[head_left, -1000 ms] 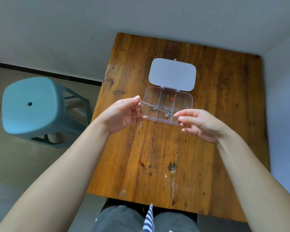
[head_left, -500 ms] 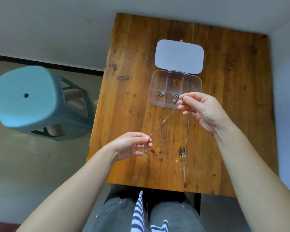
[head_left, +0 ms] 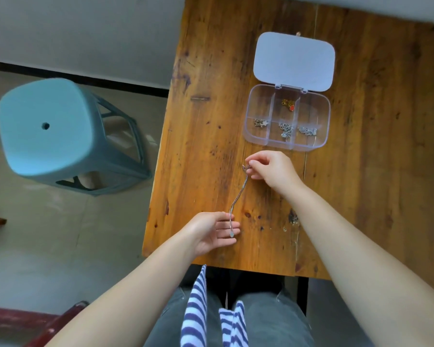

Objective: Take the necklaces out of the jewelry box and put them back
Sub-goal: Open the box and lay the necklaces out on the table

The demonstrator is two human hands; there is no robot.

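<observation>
A thin silver necklace [head_left: 239, 196] lies slack on the wooden table [head_left: 361, 186], stretched between my two hands. My right hand [head_left: 271, 170] pinches its far end just in front of the jewelry box. My left hand [head_left: 212, 231] lies palm up near the table's front edge, fingers straight, with the chain's pendant end resting across them. The clear jewelry box [head_left: 261, 139] stands with its white lid [head_left: 294, 61] folded back. Several of its compartments hold small necklaces, one with a red charm [head_left: 291, 107].
A light blue plastic stool [head_left: 48, 131] stands on the floor left of the table. My lap and a striped shirt hem show below the table's front edge. A wall runs along the table's far and right sides.
My right hand has come away from the box toward me with the chain end. The chain has gone slack onto the table, and my left hand has opened under the pendant end.
</observation>
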